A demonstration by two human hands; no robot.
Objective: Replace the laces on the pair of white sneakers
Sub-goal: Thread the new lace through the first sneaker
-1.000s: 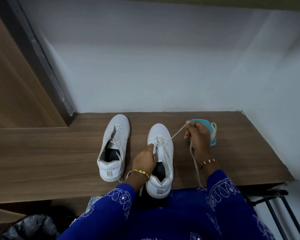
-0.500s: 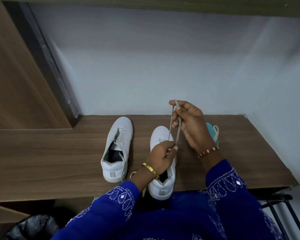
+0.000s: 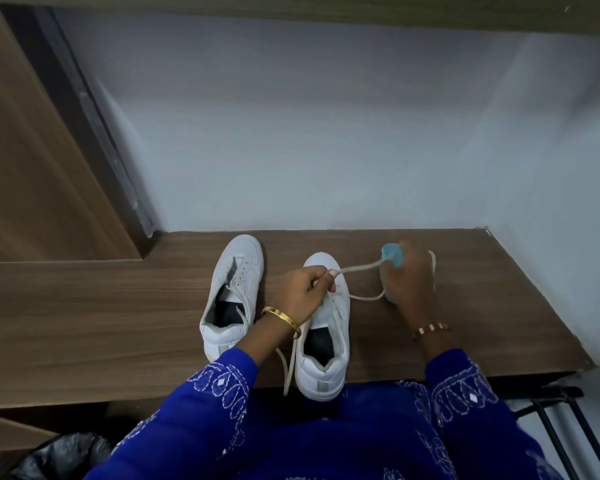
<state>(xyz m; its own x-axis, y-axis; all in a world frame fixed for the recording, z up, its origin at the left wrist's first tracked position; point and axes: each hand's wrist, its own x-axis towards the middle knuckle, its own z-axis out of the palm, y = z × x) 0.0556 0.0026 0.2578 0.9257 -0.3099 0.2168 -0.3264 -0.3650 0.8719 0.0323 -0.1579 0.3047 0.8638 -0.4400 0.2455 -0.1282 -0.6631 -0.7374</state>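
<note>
**A:** Head view, item one. What is recorded on the wooden ledge (image 3: 118, 306)?

**B:** Two white sneakers, smooth leather-like uppers, rounded toes pointed far toward the pale wall (image 3: 326, 133). The left sneaker (image 3: 234, 292) is set on the brown wood-grain surface, its tongue area open and a dark insole exposed. The right sneaker (image 3: 326, 327) is placed just beside it, heel overhanging the near edge.

**A:** The lace?

**B:** One flat, cream, woven lace (image 3: 361, 268) is run from the right sneaker's eyelets out to the right in a loop. A second loose end (image 3: 289, 365) is draped down past the near edge, left of the heel.

**A:** Hands?

**B:** The left hand (image 3: 307, 289) is curled over the right sneaker's forefoot, the lace pinched between thumb and fingers; a gold bangle (image 3: 281, 318) is worn at the wrist. The right hand (image 3: 407, 277) is laid over a rounded, light-blue object (image 3: 391, 254) at the right of the ledge, fingers bent; the lace loop is led to it, but whether the lace is gripped cannot be told, the hand being blurred. A beaded bracelet (image 3: 430, 329) is noted on that wrist.

**A:** Remainder?

**B:** Blue embroidered sleeves (image 3: 215, 393), a wooden panel (image 3: 32, 168) far left, a black bag (image 3: 59, 455) near left, a black metal frame (image 3: 561, 420) near right.
</note>
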